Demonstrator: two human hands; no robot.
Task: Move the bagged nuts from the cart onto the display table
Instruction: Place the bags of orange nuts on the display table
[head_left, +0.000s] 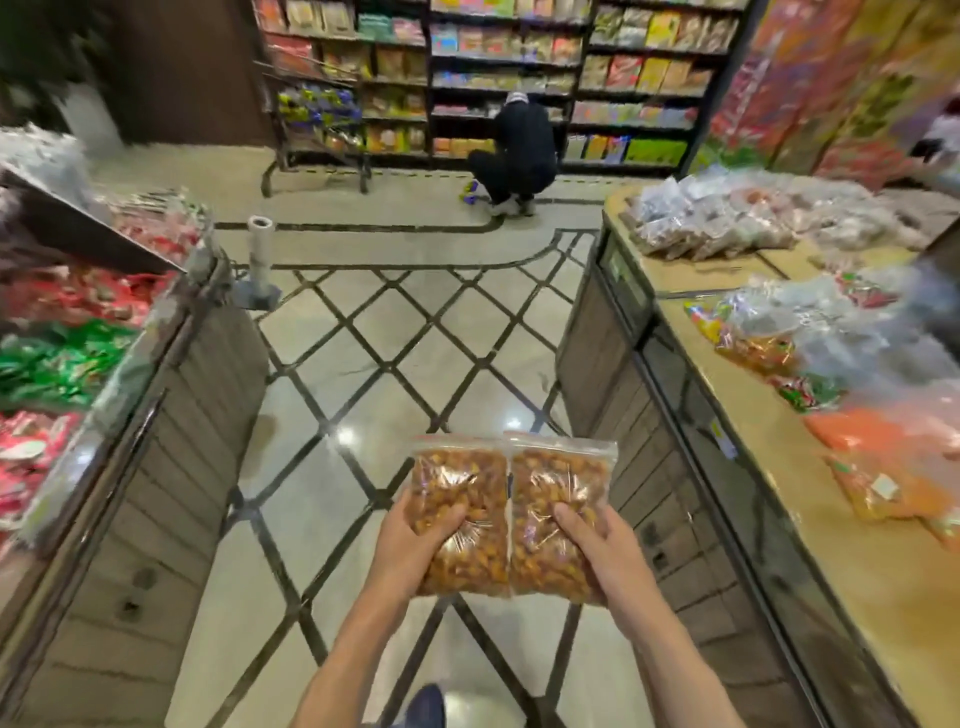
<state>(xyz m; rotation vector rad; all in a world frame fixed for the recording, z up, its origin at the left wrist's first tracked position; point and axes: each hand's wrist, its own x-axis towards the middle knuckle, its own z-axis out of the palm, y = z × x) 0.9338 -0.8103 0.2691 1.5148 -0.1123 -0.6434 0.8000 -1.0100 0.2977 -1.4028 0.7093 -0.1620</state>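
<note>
Two clear zip bags of orange-brown nuts are held side by side over the aisle floor in front of me. My left hand (410, 551) grips the left bag of nuts (460, 499) from its lower left. My right hand (597, 545) grips the right bag of nuts (558, 493) from its lower right. The display table (810, 525), with a tan wooden top, runs along my right and carries several bags of snacks and nuts. No cart shows close to me.
A display bin (156, 395) of red and green packets lines the left. A person (519, 150) crouches at the far shelves (519, 78) beside a cart (322, 130). A roll stand (260, 260) sits on the tiled floor between the displays.
</note>
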